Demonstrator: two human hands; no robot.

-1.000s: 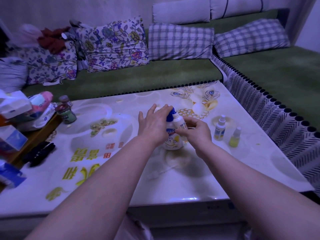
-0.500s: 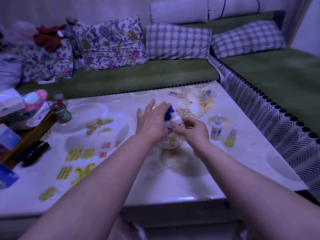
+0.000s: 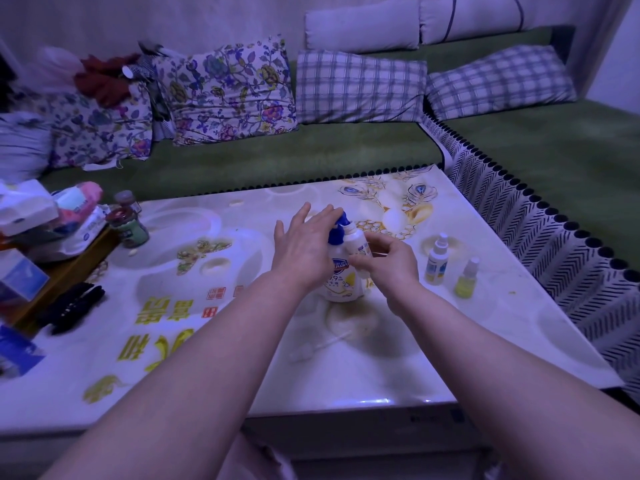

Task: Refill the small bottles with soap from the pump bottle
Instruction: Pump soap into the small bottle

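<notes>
One head-worn wide view looks forward and down, close over the table [image 3: 381,368].

The left hand [image 3: 304,251] is easing up on the pump bottle [image 3: 341,282] while the right hand [image 3: 388,268] is loosening its fingers round the small bottle [image 3: 357,243].

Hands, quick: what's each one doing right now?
Left hand: open, fingers flat on the pump bottle's blue top.
Right hand: closed, holding a small white bottle at the spout.
</notes>
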